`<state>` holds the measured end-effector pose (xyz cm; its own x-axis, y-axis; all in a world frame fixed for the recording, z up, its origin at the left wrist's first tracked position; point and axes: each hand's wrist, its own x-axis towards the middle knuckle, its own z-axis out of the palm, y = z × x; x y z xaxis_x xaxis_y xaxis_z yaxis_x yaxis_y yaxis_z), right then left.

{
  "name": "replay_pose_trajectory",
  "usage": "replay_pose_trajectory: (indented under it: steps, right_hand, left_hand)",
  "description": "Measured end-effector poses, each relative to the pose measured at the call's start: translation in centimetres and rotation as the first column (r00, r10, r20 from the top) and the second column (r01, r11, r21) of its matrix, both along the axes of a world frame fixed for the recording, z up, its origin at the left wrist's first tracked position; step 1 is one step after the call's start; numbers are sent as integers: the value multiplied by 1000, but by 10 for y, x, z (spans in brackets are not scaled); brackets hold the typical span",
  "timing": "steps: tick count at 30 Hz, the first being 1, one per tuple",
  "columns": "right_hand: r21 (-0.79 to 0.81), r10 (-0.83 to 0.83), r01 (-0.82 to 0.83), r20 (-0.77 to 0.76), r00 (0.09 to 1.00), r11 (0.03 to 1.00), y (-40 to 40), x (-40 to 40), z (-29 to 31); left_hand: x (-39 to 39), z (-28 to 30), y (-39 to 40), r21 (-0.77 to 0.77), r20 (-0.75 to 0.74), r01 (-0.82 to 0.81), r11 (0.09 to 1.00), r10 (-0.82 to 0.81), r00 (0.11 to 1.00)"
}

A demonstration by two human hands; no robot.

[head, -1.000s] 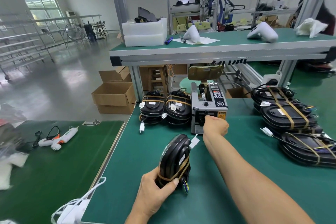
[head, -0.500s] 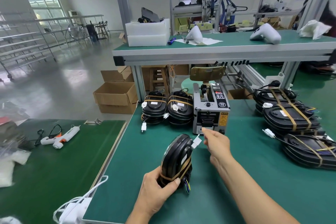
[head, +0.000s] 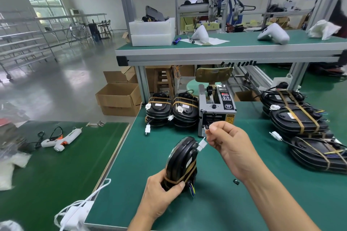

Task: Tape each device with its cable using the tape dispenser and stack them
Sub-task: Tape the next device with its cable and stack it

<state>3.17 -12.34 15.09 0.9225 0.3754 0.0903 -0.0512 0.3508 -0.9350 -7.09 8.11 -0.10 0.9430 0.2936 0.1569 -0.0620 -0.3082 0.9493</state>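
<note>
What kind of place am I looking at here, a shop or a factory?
Most likely a factory assembly and packing floor. Green-matted workbenches on aluminium frames hold rows of identical black devices bound with tape, an electric tape dispenser stands in the middle, and open cardboard boxes sit on the floor.

On the green desk [head: 244, 202] the left hand [head: 161, 195] grips a black device [head: 181, 163] standing on edge, thumb across a brown tape band near its lower end; coloured wires show at its base and a white connector [head: 201, 144] sticks out near its top. The right hand [head: 228, 148], fingers curled, pinches something small at the mouth of the tape dispenser [head: 216, 110]; whether it is a strip of tape cannot be told. Left of the dispenser stand two stacks of taped devices [head: 171, 110], and more taped devices [head: 300, 124] lie piled at the right. A glue gun [head: 62, 139] lies on the neighbouring desk at the left.
</note>
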Motion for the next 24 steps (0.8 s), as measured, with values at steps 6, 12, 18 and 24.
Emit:
replay_pose_trajectory:
  steps: [6,12,18,24]
  right_hand:
    - [-107,31,-20,106,994,994,0,-5,3]
    - [-414,143,-36,230,963,910,14,2,-2]
    - [-525,240,-108,190,952,844,22,12,-2]
    - [-539,265,-138,166,950,831,21,12,-2]
  left_hand:
    - [0,-1,0,4,12,0,1000,0,1000]
    - [0,4,-1,8,28,14,1000,-14,1000]
    - [0,5,-1,11,29,22,1000,-23,999]
    - [0,4,-1,6,35,17,1000,-17,999]
